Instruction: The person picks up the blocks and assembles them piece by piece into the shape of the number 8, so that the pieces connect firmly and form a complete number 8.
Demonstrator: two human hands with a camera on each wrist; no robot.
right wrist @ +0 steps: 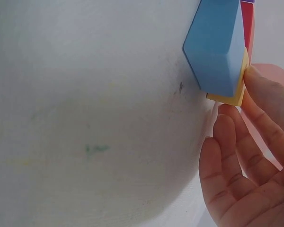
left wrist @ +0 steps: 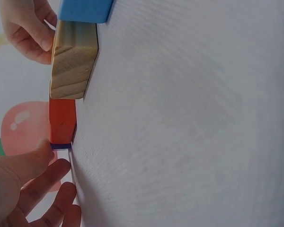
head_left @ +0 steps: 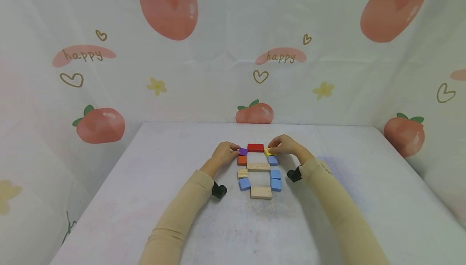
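Small wooden blocks lie in a closed outline with a crossbar on the table. At its far left corner, my left hand [head_left: 224,153] holds a purple block [head_left: 243,151] by thumb and forefinger; only a thin purple edge shows in the left wrist view. My right hand [head_left: 285,145] pinches a yellow block [right wrist: 229,99] at the far right corner, thumb on top and fingers at its side. Between those two lies a red block [head_left: 255,147]. An orange block [head_left: 242,160] sits just nearer than the purple one, and a blue block [head_left: 272,161] nearer than the yellow.
A long plain wood block [head_left: 258,167] forms the crossbar. Another plain block [head_left: 261,193] lies at the near end. More blue blocks [head_left: 276,185] and a striped wood block [head_left: 242,174] line the sides. A fruit-printed cloth [head_left: 218,83] hangs behind the white table [head_left: 120,216].
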